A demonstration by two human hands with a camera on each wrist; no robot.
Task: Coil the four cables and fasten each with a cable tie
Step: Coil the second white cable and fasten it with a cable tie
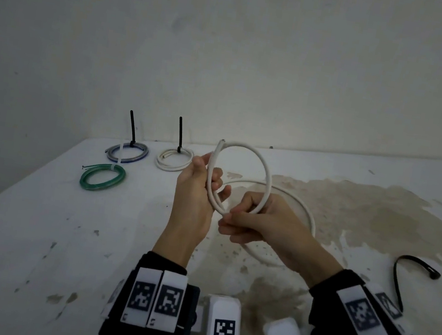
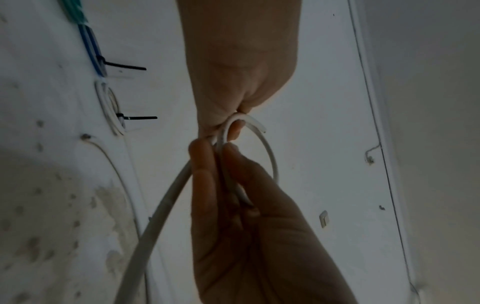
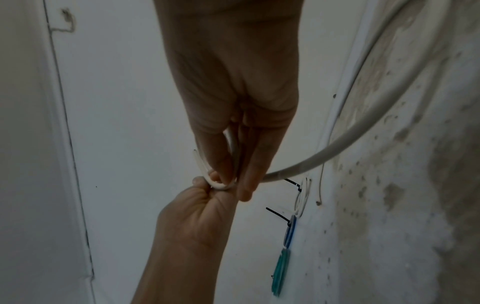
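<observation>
Both hands hold a white cable above the table. One upright loop is formed, with the cut end sticking up at its top left. My left hand pinches the strands at the loop's left side, shown close in the left wrist view. My right hand grips the loop's bottom between thumb and fingers. The remaining cable curves over the table behind my right hand. A loose black cable tie lies to the right.
Three tied coils lie at the back left of the white table: blue, white and green. Black tie tails stand up from the blue and white coils. A brown stain covers the right side. A wall stands behind.
</observation>
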